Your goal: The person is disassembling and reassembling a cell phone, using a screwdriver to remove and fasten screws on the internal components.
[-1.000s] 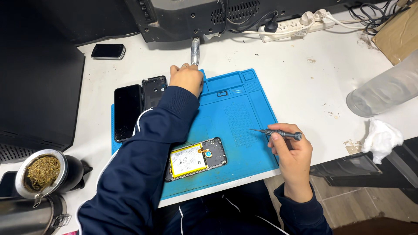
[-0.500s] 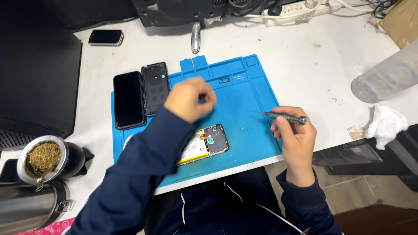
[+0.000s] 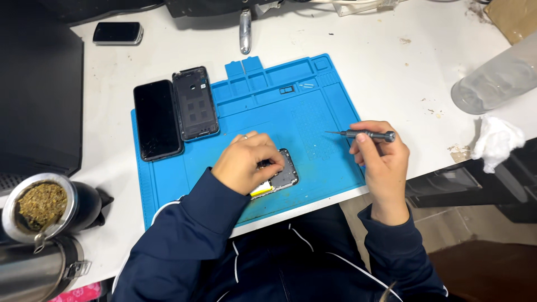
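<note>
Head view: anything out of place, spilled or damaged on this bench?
Nothing looks damaged. The small opened phone under the left hand lies askew on the blue silicone mat. Brown crumbs dot the white table, and a crumpled white tissue sits at its right edge. The right hand holds a slim grey screwdriver.

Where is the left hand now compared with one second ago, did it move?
Yes. The left hand came back from the far edge of the blue mat, toward the person, and now rests on the opened phone near the mat's front edge.
</note>
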